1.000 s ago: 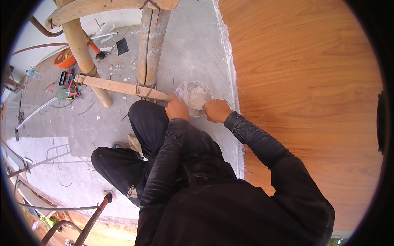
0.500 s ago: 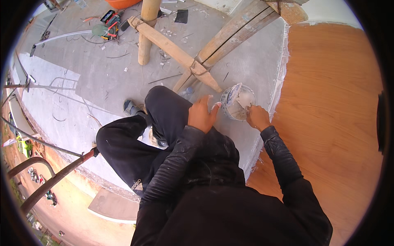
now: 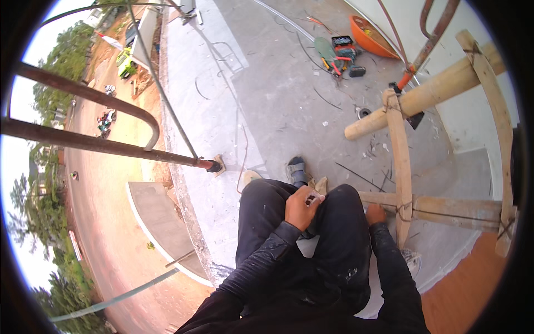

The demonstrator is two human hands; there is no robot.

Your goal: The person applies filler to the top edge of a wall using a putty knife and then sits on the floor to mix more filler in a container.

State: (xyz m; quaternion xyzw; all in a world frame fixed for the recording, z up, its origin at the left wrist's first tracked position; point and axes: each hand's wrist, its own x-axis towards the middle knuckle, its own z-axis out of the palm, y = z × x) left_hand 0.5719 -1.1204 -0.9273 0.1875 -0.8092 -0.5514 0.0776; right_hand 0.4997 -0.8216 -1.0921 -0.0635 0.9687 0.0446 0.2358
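My left hand [image 3: 302, 209] is raised between my knees, its fingers curled in toward the thumb. Whitish paste coats the fingertips, and I cannot make out whether anything is between them. Just past my right knee, my right hand [image 3: 376, 214] is closed, close to a wooden pole [image 3: 381, 198] of the lashed frame. What it grips, if anything, is hidden. Beside my right forearm, part of the bucket [image 3: 412, 259] with whitish plastic shows under the end of a wooden slat [image 3: 401, 183].
Rusty metal rails [image 3: 105, 146] run along the left, above a drop to a dirt road [image 3: 92, 183]. Power tools [image 3: 342, 55] and an orange basin [image 3: 371, 39] are on the concrete floor ahead. A round timber post [image 3: 423, 103] stands at right.
My view has swung left, bringing the road and rails in. My right hand has left the bucket and is beside my right knee. My left hand is over my lap, fingers more curled.
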